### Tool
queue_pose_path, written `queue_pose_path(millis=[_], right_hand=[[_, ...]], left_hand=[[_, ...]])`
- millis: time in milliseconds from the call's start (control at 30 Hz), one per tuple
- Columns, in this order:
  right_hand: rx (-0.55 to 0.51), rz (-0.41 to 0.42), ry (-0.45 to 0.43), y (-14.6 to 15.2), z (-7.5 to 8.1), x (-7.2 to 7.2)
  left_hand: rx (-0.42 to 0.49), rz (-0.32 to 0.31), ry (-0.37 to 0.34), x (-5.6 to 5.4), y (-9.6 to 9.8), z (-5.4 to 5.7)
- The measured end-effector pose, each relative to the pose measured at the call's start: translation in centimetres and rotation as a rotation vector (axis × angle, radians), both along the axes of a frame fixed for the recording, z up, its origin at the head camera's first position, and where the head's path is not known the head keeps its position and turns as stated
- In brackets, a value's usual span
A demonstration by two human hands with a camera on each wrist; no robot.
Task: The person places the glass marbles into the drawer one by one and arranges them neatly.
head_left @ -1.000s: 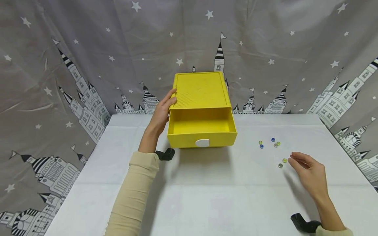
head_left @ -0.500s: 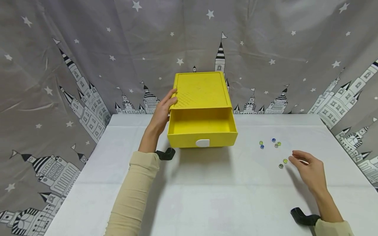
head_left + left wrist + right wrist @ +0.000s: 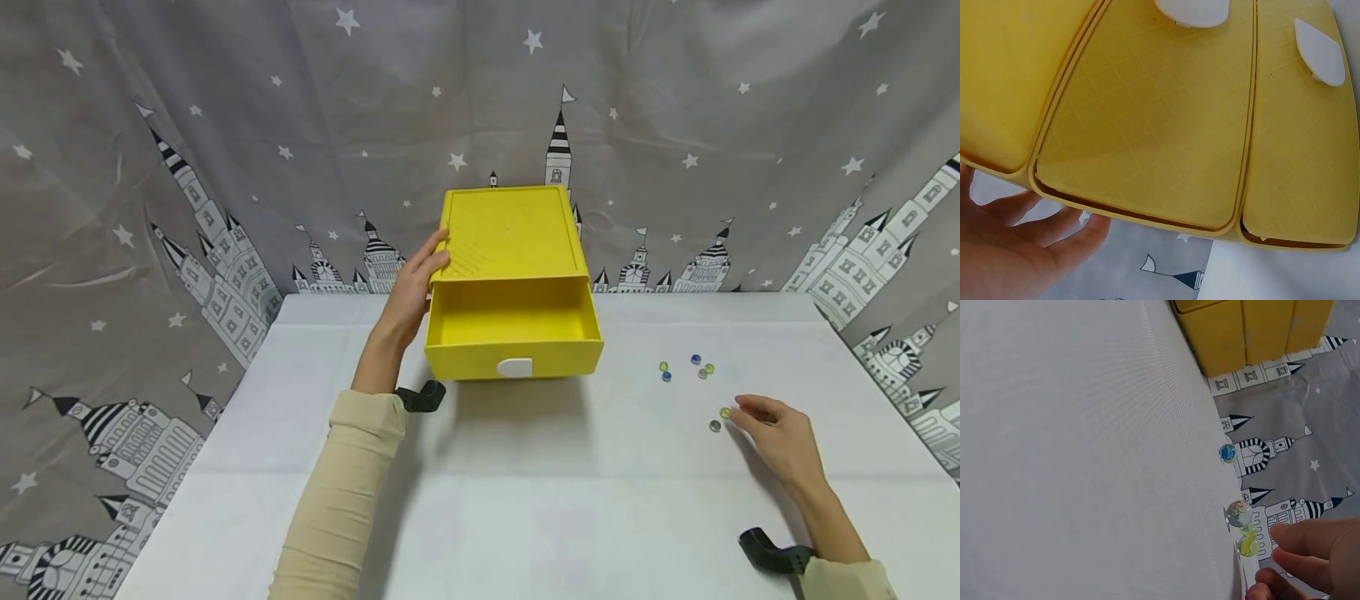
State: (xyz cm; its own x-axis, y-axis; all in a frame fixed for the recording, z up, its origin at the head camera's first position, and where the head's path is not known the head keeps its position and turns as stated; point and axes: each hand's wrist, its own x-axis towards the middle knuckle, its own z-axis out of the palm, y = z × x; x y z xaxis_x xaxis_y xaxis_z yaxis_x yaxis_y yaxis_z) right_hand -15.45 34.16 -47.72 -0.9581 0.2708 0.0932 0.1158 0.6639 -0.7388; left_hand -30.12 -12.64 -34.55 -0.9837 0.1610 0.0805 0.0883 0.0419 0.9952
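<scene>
A yellow drawer unit (image 3: pixel 513 233) stands at the back of the table, its top drawer (image 3: pixel 513 312) pulled out and bare inside. My left hand (image 3: pixel 405 296) rests against the unit's left side, fingertips at the top edge; the left wrist view shows these fingers (image 3: pixel 1066 219) fairly straight along the side. My right hand (image 3: pixel 780 437) is over the table, thumb and forefinger slightly apart beside a yellow-green marble (image 3: pixel 725 412). A greyish marble (image 3: pixel 715 426) lies just in front of it. In the right wrist view the fingertips are apart from the marbles (image 3: pixel 1248 545); the palm is hidden.
Farther back on the right lie several more glass marbles, among them a blue one (image 3: pixel 696 359) and a yellow one (image 3: pixel 663 367). Two closed drawers with white handles (image 3: pixel 1319 53) show below the open one. A grey castle-print curtain (image 3: pixel 337 150) hangs behind the white table (image 3: pixel 555 517).
My right hand has shifted slightly left and nearer, closer over the yellow-green marble. A small reddish spot at its fingertips a second ago no longer shows. The left hand and unit stay put.
</scene>
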Motion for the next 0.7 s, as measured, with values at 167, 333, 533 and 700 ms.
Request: queue_pose_path(millis=[167, 333, 533, 700], right_hand=[[0.047, 0.018, 0.000, 0.2, -0.5, -0.4], [0.081, 0.031, 0.005, 0.4, -0.8, -0.7], [0.106, 0.049, -0.001, 0.4, -1.1, -0.8], [0.124, 0.069, 0.005, 0.3, -1.3, -0.8]], left_hand=[[-0.007, 0.003, 0.007, 0.1, 0.1, 0.1], [0.003, 0.004, 0.011, 0.2, 0.1, 0.1], [0.008, 0.007, 0.010, 0.3, 0.2, 0.1], [0.008, 0.011, 0.014, 0.3, 0.2, 0.0]])
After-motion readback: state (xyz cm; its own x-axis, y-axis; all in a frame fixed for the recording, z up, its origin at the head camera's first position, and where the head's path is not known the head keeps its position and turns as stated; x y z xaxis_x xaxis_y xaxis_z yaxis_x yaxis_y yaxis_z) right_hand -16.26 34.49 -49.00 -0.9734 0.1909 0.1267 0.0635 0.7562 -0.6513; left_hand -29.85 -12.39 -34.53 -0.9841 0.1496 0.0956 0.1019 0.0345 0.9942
